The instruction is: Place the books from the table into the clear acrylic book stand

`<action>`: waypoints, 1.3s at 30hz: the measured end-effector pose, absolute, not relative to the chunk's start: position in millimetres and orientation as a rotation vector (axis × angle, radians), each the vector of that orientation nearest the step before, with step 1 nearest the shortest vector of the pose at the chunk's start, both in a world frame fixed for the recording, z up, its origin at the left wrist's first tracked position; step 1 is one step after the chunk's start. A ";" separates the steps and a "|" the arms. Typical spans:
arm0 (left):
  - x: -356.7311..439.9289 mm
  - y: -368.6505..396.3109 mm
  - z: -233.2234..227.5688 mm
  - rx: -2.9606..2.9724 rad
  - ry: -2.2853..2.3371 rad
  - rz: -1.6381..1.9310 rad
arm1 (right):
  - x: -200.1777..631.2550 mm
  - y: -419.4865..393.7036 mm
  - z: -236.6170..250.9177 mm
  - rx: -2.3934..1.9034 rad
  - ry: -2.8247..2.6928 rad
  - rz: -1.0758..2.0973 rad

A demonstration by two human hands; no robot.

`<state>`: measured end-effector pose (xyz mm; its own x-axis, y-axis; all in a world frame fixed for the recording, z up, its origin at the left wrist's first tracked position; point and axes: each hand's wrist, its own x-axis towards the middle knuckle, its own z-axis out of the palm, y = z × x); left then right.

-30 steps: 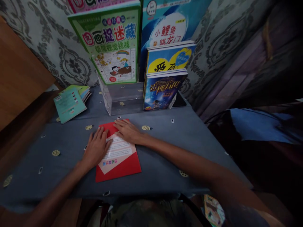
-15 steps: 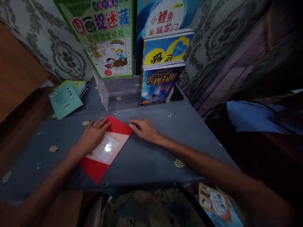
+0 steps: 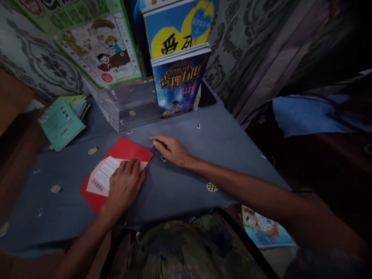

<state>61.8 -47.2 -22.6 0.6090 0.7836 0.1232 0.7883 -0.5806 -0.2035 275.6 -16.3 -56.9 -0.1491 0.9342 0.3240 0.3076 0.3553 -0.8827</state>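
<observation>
Near the far left corner of the surface (image 3: 174,190), a teal book (image 3: 61,124) lies on a few other books (image 3: 83,107). Next, a green book (image 3: 100,54) leans upright in a clear stand (image 3: 114,116) toward the far edge. In front of the stand, left of the middle and toward the near edge, a red book (image 3: 124,146) with a pale printed panel lies flat, turned so that its corners point to the edges of the surface. The left hand (image 3: 127,180) is over its near right side, fingers bent and close together; whether they grip it I cannot tell. Just beyond the book's right corner, apart from it, is the right hand (image 3: 171,150), fingers loosely curled with a narrow gap to the thumb. Behind that hand, a dark blue book (image 3: 181,85) stands before a blue and yellow book (image 3: 177,29), and a flat black object (image 3: 207,97) lies near the far right corner. Past the near edge, lower down, lie colourful books (image 3: 261,226); beyond the right edge is a blue cloth (image 3: 300,116).
</observation>
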 end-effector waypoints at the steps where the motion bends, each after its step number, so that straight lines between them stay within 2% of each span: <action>1: 63.0 -47.0 -20.7 -2.593 -1.304 -0.017 | 275.9 -16.3 -57.2 -1.117 -1.661 0.823; 22: 59.2 -38.5 -1.2 -2.695 -1.420 -0.071 | 277.0 -17.1 -57.6 -1.021 -1.628 0.703; 33: 70.8 -52.0 -14.8 -2.592 -1.438 0.069 | 273.0 -24.5 -59.3 -1.025 -1.997 0.509; 39: 38.3 -40.1 -16.3 -2.763 -1.331 -0.102 | 272.2 -23.7 -68.1 -1.050 -2.144 0.440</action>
<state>38.3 -40.1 -16.3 0.6220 0.7776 0.0918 0.7825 -0.6216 -0.0371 272.2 -23.7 -68.1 -0.4268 0.7896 0.4408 0.5521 0.6136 -0.5645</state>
